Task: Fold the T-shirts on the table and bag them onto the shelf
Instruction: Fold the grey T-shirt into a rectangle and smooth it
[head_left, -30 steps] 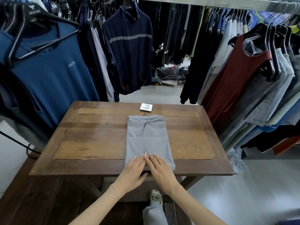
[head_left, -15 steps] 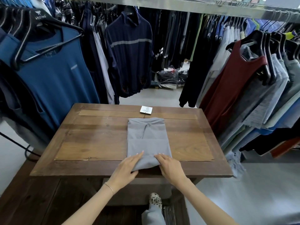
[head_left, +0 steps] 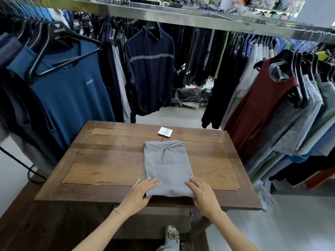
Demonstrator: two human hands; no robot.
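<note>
Shop: racks around our table (head_left: 108,160).
Shirt (head_left: 167,169): near-centre, folded narrow, hem turned up.
Hands: left hand (head_left: 139,192) and right hand (head_left: 203,193) pinch near corners.
Left: final fold, bagging, shelving.

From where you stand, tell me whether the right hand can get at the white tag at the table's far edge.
Probably yes, with a stretch. The right hand grips the grey T-shirt at the near edge; the white tag lies beyond the shirt, nothing standing between them.
</note>
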